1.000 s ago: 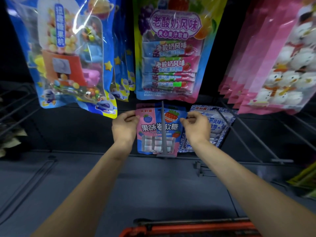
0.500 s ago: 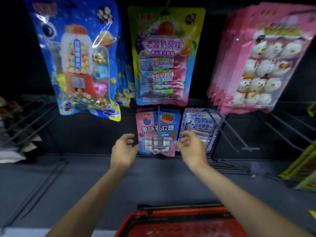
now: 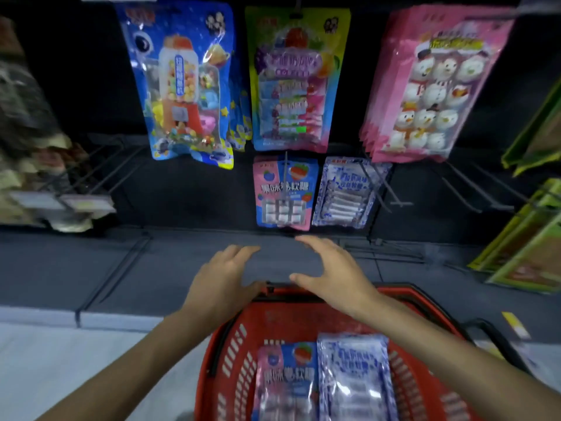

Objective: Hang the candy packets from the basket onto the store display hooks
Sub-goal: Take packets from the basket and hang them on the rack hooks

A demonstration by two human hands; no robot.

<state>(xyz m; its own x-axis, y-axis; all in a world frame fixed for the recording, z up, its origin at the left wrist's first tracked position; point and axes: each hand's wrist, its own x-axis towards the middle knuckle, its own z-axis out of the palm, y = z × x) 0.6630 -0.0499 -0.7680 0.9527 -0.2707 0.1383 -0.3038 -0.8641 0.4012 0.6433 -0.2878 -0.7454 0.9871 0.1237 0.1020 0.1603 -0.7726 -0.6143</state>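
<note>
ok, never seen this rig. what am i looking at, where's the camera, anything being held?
There is no robot here. A person is stocking a shop display, and the only camera sits on their head, looking forward and down, so you see their own arms reaching out. The left hand and right hand are both open and hold nothing, above the far rim of a red basket. In the basket lie a pink-and-blue candy packet and a blue-and-white packet. Ahead, a hanging pink-and-blue packet and a hanging blue-and-white packet sit on display hooks, under bigger candy bags.
</note>
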